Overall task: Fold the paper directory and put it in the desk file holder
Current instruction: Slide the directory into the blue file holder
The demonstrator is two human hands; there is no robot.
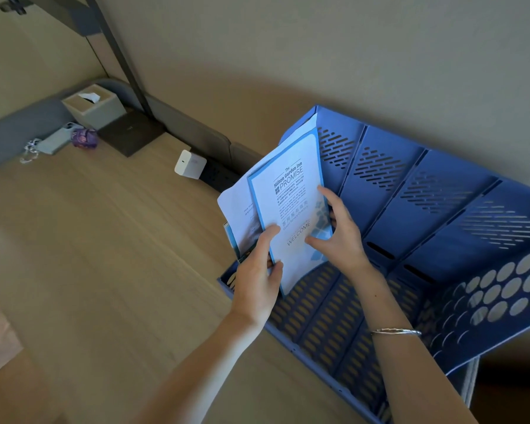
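Note:
The paper directory (288, 191) is white with blue borders and the word WELCOME on its front. It stands tilted in the leftmost slot of the blue plastic desk file holder (410, 215). Its panels fan apart at the left, and its lower edge rests on the holder's slotted floor. My left hand (259, 270) grips its lower left edge, thumb on the front. My right hand (337, 231) holds its right edge, fingers spread over the front; a bracelet is on that wrist.
The holder has several slots to the right with slotted dividers and a side wall with round holes (496, 295). On the wooden desk sit a white charger cube (189, 164), a tissue box (94, 108), a phone with keys (52, 142) and a lamp base (129, 133).

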